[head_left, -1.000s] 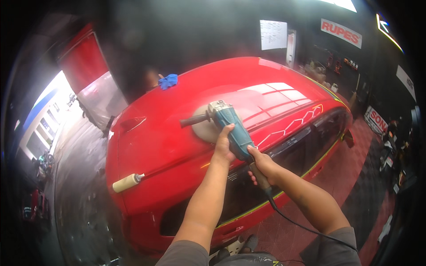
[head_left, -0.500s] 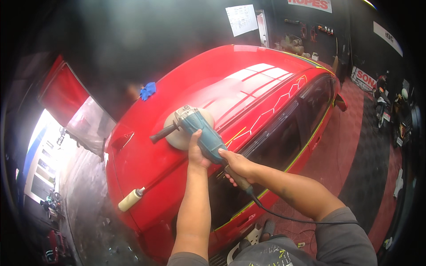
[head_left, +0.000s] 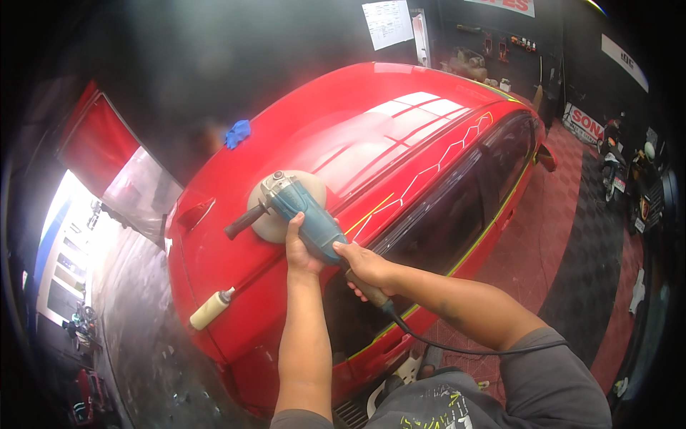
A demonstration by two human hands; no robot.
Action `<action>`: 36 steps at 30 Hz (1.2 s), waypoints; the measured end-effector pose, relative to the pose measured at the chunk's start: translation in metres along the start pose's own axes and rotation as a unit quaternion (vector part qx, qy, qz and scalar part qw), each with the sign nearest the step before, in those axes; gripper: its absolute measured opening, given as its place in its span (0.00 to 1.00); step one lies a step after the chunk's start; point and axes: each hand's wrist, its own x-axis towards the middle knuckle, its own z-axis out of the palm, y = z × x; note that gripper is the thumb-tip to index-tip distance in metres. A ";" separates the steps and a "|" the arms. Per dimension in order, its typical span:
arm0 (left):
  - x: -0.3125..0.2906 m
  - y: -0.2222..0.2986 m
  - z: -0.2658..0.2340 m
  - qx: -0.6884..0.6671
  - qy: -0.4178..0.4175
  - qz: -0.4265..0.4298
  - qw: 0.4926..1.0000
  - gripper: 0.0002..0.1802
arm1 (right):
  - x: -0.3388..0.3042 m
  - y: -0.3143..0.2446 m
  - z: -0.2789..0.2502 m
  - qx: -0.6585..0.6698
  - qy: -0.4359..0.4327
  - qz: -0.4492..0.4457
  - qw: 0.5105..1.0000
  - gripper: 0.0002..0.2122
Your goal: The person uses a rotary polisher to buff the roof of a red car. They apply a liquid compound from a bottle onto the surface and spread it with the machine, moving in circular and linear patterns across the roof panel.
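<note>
A teal corded polisher (head_left: 306, 218) lies across the near side of a red car's roof (head_left: 286, 146), its round pale pad (head_left: 314, 187) against the paint. Cupped under the polisher's body, my left hand (head_left: 303, 247) has its thumb up along the casing. My right hand (head_left: 366, 268) is wrapped round the rear handle, from which a black cord (head_left: 464, 350) runs over my right arm. The polisher's black side handle (head_left: 245, 222) sticks out to the left with no hand on it. The pad's underside is hidden.
A cream squeeze bottle (head_left: 211, 309) lies on the car's rear left part. A crumpled blue cloth (head_left: 237, 134) rests at the roof's far edge. The raised red tailgate (head_left: 107, 136) stands at left. Motorbikes (head_left: 616, 161) are parked at right beside the red and black floor (head_left: 564, 236).
The polisher, with both my hands on it, has moved a little to the left along the roof. The bottle and the blue cloth stay in place on the car.
</note>
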 end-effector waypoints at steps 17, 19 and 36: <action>-0.008 -0.004 0.002 -0.025 0.012 0.014 1.000 0.39 | 0.005 0.002 -0.004 -0.001 -0.029 -0.059 0.998 0.31; -0.006 -0.004 0.006 -0.021 -0.007 0.008 1.000 0.38 | -0.007 0.009 -0.001 -0.010 -0.008 -0.152 0.988 0.42; -0.062 0.010 0.128 0.011 -0.101 -0.102 0.990 0.36 | -0.166 -0.011 0.048 0.061 0.117 -0.135 0.982 0.50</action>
